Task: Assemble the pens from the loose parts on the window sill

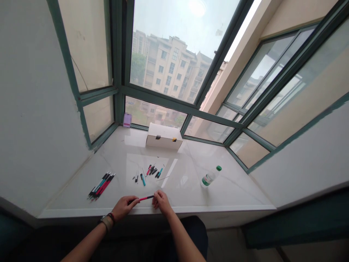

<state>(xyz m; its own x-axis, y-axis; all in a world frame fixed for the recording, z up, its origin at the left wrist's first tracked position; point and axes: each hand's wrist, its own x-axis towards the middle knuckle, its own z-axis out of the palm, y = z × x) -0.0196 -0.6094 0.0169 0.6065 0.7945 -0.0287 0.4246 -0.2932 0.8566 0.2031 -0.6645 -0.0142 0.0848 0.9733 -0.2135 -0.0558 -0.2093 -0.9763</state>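
Observation:
A red pen with a black section [144, 198] spans the gap between my hands, over the front edge of the white sill. My left hand [123, 207] pinches its red end. At the black end, the fingers of my right hand [161, 201] are closed around the tip. Beyond my hands lie loose pen parts [152, 171]: black pieces, red and teal barrels and thin refills. To the left, several whole pens [101, 186] in black, teal and red lie side by side in a bunch.
A white box [164, 141] stands against the window at the back of the sill [185, 196]. On the right is a clear bottle [208, 179] with a green cap. A small purple item [127, 120] sits in the far left corner. Walls flank both sides.

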